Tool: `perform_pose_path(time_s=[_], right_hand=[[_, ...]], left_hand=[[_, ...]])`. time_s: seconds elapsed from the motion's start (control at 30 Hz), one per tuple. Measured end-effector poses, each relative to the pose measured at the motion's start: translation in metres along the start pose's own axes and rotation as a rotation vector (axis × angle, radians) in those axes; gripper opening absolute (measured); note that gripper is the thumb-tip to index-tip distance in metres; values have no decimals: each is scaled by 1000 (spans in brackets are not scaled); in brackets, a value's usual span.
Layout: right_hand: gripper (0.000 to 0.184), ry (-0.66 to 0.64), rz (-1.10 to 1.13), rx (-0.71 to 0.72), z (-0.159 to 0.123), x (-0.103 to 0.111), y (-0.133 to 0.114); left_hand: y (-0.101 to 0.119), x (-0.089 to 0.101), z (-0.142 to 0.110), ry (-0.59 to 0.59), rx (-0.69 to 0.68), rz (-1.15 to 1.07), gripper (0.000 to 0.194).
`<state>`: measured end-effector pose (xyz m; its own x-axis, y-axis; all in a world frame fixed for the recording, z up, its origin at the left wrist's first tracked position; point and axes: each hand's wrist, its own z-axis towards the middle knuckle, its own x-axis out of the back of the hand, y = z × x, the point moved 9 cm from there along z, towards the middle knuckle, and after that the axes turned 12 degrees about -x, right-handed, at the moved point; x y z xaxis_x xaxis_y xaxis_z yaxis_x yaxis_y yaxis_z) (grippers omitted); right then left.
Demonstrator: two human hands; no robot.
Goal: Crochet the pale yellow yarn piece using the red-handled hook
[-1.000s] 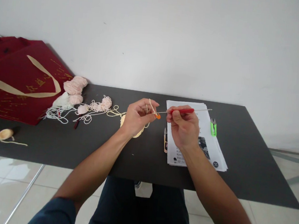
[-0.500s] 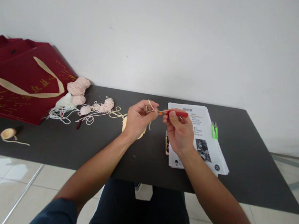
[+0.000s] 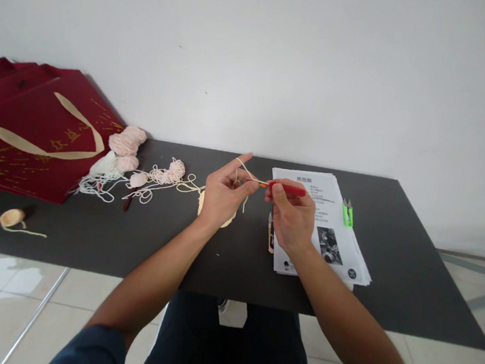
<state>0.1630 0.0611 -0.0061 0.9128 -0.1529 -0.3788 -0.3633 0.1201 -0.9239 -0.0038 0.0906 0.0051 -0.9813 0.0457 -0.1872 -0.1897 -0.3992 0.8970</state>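
My left hand [image 3: 222,194] pinches a small cream crochet piece [image 3: 224,221] above the black table [image 3: 410,261], with cream yarn [image 3: 241,165] looped over its raised index finger. My right hand [image 3: 291,214] grips a red-handled crochet hook [image 3: 287,188], its metal tip pointing left into the work at my left fingertips. A small orange stitch marker [image 3: 263,183] sits at the hook's tip. The yarn trails left to a tangle of pink and white yarn [image 3: 157,175].
Printed sheets [image 3: 340,237] lie under my right hand, green snips [image 3: 346,211] beside them and a small tool [image 3: 270,231] at their left edge. Pink yarn balls [image 3: 124,142] and red gift bags [image 3: 25,126] lie at the left. A cream yarn scrap [image 3: 11,217] lies near the front left.
The hook has moved left into the work. My left index finger has lifted, raising the yarn loop. The camera has shifted slightly.
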Motion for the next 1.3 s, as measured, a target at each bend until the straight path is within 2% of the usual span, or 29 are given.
perform_pose_path(time_s=[0.07,0.13,0.23,0.33,0.43,0.6,0.73,0.8,0.9,0.97,1.2,1.3], right_hand=[[10,54,-134,102,-7,2,-9],[10,80,-314,269,-17,-1,-24],[26,8,-508,581,-35,-14,-41],[35,-52,-622,695,-40,-21,-40],[36,-71,-599,672,-37,-20,-36],[28,-61,-425,501,-28,-16,-32],[30,-87,-375,400,-25,-17,-28],[31,-74,-383,411,-27,-16,-29],[32,-43,-417,485,-33,-17,-35],[30,-28,-432,467,-33,-16,-35],[12,18,-229,119,-9,3,-11],[12,40,-243,148,-12,2,-14]], left_hand=[[-4,-2,0,19,34,-106,64],[-8,-4,-1,45,76,-203,65],[-13,-5,-2,85,154,-303,69],[-16,-3,-3,120,207,-369,70],[-15,-2,-2,118,220,-422,68],[-12,-3,0,91,205,-443,64],[-3,-3,2,104,110,-392,68],[0,-1,1,127,63,-358,73],[-1,-2,-2,137,64,-327,73],[-2,-2,-2,127,57,-310,72],[-1,-4,-1,71,-42,-270,68],[-5,-5,-2,85,-6,-328,71]])
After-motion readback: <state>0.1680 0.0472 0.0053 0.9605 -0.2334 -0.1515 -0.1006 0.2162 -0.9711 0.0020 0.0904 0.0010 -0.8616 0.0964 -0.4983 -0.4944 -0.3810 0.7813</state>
